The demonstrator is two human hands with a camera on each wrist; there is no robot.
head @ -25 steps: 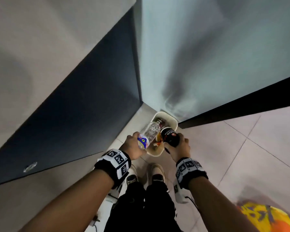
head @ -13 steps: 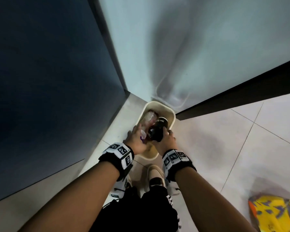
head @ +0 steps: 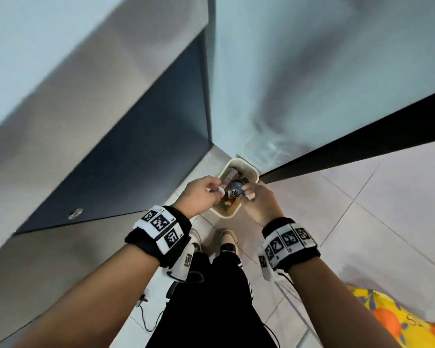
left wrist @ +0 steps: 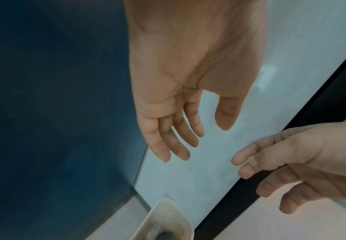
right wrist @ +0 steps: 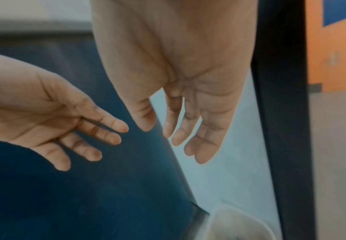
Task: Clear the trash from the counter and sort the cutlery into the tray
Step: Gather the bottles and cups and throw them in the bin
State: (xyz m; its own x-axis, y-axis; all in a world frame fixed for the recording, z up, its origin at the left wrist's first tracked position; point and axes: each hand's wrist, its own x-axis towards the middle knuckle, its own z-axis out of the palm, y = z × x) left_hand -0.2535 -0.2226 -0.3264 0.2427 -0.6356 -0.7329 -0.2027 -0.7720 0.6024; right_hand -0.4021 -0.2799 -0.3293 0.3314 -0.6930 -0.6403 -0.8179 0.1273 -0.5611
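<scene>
Fingers (left wrist: 174, 141) of both hands are seen spread and empty above the bin (head: 251, 169); two bottles (head: 230, 178), gripped a second ago, now lie inside, trash cleared.

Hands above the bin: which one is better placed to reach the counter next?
Likely the left hand: the counter runs along its side. The right hand is farther away. Both hang open, empty, over the bin.

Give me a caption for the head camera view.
Both hands, left hand and right hand, open above a floor bin holding bottles.
</scene>
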